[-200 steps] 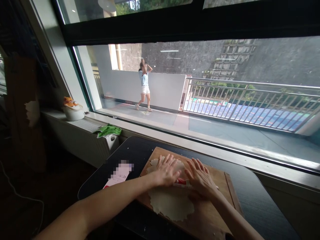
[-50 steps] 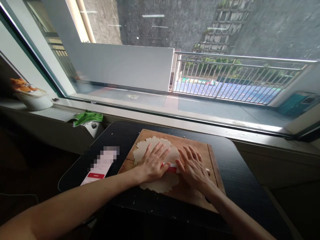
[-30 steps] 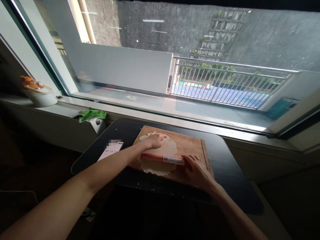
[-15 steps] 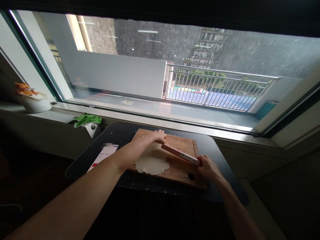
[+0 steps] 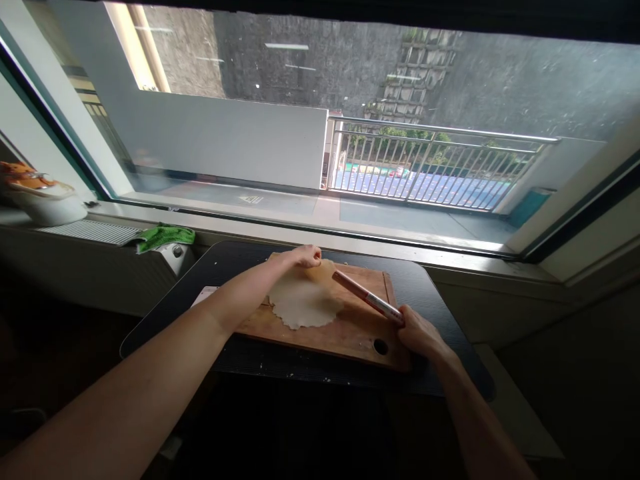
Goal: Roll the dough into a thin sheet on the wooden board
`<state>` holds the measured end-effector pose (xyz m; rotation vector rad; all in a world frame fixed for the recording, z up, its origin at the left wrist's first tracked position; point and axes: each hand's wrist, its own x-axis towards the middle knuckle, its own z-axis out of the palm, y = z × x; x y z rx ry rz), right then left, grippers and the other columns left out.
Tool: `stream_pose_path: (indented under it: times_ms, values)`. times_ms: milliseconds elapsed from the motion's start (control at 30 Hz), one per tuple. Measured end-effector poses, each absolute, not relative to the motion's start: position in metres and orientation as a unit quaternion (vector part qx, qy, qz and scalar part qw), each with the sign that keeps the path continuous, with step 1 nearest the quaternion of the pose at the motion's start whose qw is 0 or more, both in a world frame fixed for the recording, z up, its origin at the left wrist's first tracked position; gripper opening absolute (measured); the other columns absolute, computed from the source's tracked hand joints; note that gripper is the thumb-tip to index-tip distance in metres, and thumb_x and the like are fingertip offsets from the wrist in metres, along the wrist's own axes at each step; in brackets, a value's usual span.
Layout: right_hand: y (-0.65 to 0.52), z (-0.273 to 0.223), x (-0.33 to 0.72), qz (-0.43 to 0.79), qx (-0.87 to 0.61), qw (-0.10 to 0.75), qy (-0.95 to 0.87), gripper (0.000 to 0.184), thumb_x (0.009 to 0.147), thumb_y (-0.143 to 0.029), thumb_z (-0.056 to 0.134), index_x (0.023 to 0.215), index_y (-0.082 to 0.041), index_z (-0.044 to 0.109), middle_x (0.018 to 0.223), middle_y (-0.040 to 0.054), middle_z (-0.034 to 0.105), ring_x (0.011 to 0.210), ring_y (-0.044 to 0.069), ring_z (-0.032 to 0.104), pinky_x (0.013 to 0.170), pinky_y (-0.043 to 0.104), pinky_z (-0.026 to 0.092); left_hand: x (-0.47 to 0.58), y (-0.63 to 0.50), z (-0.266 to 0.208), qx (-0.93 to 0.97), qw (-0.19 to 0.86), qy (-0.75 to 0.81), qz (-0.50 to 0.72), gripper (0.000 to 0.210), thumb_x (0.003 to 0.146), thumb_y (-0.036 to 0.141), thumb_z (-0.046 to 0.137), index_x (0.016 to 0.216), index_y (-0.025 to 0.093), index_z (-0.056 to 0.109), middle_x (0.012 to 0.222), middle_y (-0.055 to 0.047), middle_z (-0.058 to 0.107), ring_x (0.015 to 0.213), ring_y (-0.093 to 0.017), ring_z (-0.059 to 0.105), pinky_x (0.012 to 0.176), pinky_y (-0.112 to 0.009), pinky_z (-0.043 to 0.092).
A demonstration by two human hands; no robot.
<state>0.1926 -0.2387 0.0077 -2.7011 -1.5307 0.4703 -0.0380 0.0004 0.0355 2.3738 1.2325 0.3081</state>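
A thin sheet of dough (image 5: 303, 303) with a ragged near edge lies over the left and middle of a wooden cutting board (image 5: 320, 341). My left hand (image 5: 306, 255) pinches the dough's far edge, which looks slightly raised off the board. In my right hand (image 5: 419, 331), closed round its near end, is a rolling pin (image 5: 367, 298) slanting over the board's right side. The pin's far end is free, to the right of the dough.
The board rests on a dark table (image 5: 200, 263) with scattered white bits. A phone (image 5: 203, 294) is partly hidden behind my left forearm. A green cloth (image 5: 167, 237) lies on the radiator (image 5: 95, 230), near a white pot (image 5: 50, 202). A window sill runs along the back.
My left hand has let go of the rolling pin's far end and moved left and away to the dough's far edge. My right hand still holds the pin. The camera view has shifted slightly.
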Motion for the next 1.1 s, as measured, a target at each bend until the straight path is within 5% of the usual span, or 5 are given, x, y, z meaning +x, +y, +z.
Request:
stream_pose_path:
  times_ms: [433, 600, 733, 900, 1100]
  values:
    - [-0.236, 0.008, 0.190, 0.134, -0.865, -0.006, -0.484, 0.023, 0.080, -0.009, 0.050, 0.098, -0.021, 0.056, 0.086, 0.0061, 0.066, 0.075, 0.020, 0.061, 0.061, 0.027, 0.035, -0.088, 0.029, 0.023, 0.790, 0.314, 0.525, -0.029, 0.014, 0.065, 0.024, 0.071, 0.071, 0.017, 0.060, 0.067, -0.002, 0.063, 0.062, -0.017, 0.061, 0.051, -0.023, 0.045]
    - [-0.237, 0.007, 0.190, 0.120, -0.866, -0.008, -0.486, 0.026, 0.080, -0.010, 0.050, 0.103, -0.018, 0.059, 0.104, 0.0109, 0.062, 0.088, 0.022, 0.061, 0.067, 0.029, 0.039, -0.114, -0.006, 0.016, 0.774, 0.362, 0.518, -0.046, 0.012, 0.068, 0.020, 0.068, 0.076, 0.016, 0.061, 0.069, -0.002, 0.064, 0.060, -0.016, 0.062, 0.052, -0.023, 0.050]
    - [-0.243, 0.006, 0.189, 0.093, -0.856, -0.013, -0.508, 0.028, 0.082, -0.012, 0.049, 0.106, -0.020, 0.062, 0.113, 0.0128, 0.057, 0.100, 0.025, 0.058, 0.073, 0.031, 0.041, -0.136, -0.020, 0.022, 0.810, 0.241, 0.530, -0.072, 0.011, 0.069, 0.017, 0.066, 0.079, 0.015, 0.066, 0.082, -0.008, 0.071, 0.077, -0.026, 0.069, 0.067, -0.032, 0.056]
    - [-0.237, 0.015, 0.175, 0.080, -0.823, -0.036, -0.562, 0.036, 0.080, -0.010, 0.048, 0.110, -0.019, 0.065, 0.113, 0.0130, 0.060, 0.108, 0.026, 0.056, 0.085, 0.034, 0.040, -0.090, -0.035, 0.038, 0.862, 0.090, 0.495, 0.068, 0.027, 0.092, 0.027, 0.046, 0.108, 0.018, 0.066, 0.121, -0.013, 0.067, 0.112, -0.029, 0.062, 0.094, -0.040, 0.050]
    - [-0.208, 0.011, 0.151, 0.034, -0.821, 0.048, -0.567, 0.038, 0.096, -0.041, 0.043, 0.127, -0.025, 0.060, 0.139, 0.0104, 0.053, 0.127, 0.028, 0.047, 0.105, 0.044, 0.033, -0.002, -0.086, -0.005, 0.917, 0.055, 0.367, 0.148, 0.046, 0.098, 0.034, 0.038, 0.141, 0.023, 0.051, 0.142, -0.009, 0.057, 0.138, -0.030, 0.041, 0.120, -0.052, 0.019]
